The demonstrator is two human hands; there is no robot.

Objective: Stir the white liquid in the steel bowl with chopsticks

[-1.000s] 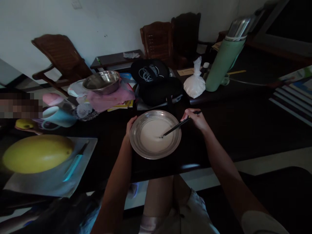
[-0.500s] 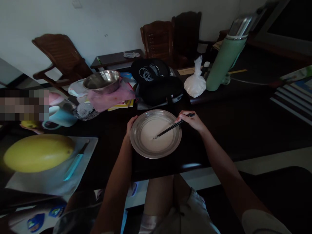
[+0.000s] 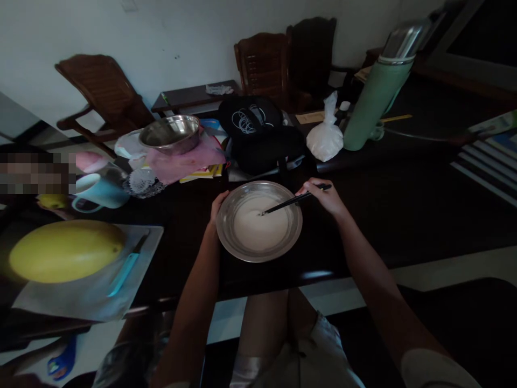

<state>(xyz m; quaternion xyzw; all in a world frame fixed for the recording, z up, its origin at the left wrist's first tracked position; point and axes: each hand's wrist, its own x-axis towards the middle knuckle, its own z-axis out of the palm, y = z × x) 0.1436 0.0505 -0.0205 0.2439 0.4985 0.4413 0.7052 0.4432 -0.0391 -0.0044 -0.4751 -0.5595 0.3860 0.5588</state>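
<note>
On the dark table in front of me stands a metal bowl [image 3: 226,240] with a pale, creamy batter-like liquid [image 3: 258,229] inside. My left hand [image 3: 218,207] grips the bowl's left rim, its fingers partly hidden behind the wall. Black chopsticks [image 3: 285,203] are held in my right hand [image 3: 323,196], closed around them over the bowl's right edge. Their tips dip into the liquid near its middle.
To the left, a yellow melon [image 3: 67,250] and a blue-handled knife [image 3: 125,272] lie on a board [image 3: 81,302]. A mug [image 3: 105,193], steel basin [image 3: 169,140], black case [image 3: 262,145], tied bag of white powder [image 3: 325,140] and green thermos [image 3: 371,102] stand behind. Another person sits left.
My right hand has shifted slightly right and up, and the chopstick tips have moved up and right through the liquid. My left hand keeps its place on the bowl.
</note>
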